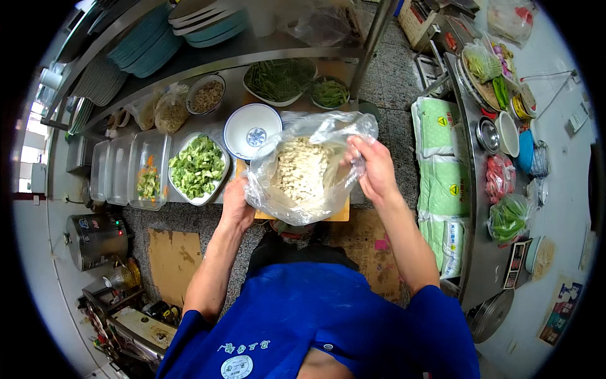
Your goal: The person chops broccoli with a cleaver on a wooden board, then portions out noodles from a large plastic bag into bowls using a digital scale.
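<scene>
Between my two hands a clear plastic bag (262, 182) is held with its mouth spread wide. Inside it lies a bundle of enoki mushrooms (303, 166), pale and thin-stemmed. My left hand (238, 203) grips the bag's left rim, and my right hand (375, 168) grips the right rim. Beneath the bag a wooden cutting board (340, 214) shows at its front edge. A white bowl with a blue pattern (253, 125) stands just behind the bag to the left, partly overlapped by it. Left of the bowl, a white dish holds chopped green leaves (198, 166).
Clear plastic containers (124, 166) line the counter's left; one holds chopped vegetables. Behind are a bowl of brownish food (206, 94) and a basin of long green vegetables (279, 80). Plates (147, 47) fill the overhead shelf. Green sacks (442, 184) stand at right beneath a steel table (466, 199).
</scene>
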`<state>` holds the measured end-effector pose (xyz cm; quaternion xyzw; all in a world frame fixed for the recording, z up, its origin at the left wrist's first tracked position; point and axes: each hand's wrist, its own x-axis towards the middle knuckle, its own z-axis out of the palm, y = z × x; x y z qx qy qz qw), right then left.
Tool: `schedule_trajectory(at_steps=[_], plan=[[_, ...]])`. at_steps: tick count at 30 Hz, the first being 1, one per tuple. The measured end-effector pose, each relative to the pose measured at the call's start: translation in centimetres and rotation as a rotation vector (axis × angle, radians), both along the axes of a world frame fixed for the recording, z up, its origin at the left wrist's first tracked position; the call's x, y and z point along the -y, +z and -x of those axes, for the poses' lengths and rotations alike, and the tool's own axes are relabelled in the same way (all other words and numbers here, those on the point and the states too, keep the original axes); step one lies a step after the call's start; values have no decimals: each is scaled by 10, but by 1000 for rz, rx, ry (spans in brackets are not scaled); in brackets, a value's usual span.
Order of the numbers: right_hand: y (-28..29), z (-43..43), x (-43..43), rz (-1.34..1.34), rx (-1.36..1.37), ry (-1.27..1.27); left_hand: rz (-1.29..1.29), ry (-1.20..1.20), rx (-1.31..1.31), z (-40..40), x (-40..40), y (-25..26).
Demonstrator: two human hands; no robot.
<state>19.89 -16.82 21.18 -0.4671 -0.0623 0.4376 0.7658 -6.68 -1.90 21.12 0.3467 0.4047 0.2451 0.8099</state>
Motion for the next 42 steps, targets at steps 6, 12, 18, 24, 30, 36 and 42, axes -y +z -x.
schedule_trajectory(at_steps=[6,12,18,24,30,36,42], plan=[[-83,13,38,476,537,-159,-186,-19,-335,28,-26,-67],[-6,67,26,318,1498,109,-1475,53,-498,9,15,31],[-40,24,-76,364,2122,-90,-1776,-450,-504,-24,29,18],[-84,-19,-93,566,1433,295,-1073,-399,-989,15,15,-60],[-3,-11,-86,241,1353,16,-1056,-86,-777,19,-7,-25],[7,0,-62,309,1860,-53,-1138,-265,-941,7,-11,-20],[-63,49,-24,438,1683,714,-1493,-426,-374,-50,30,-10]])
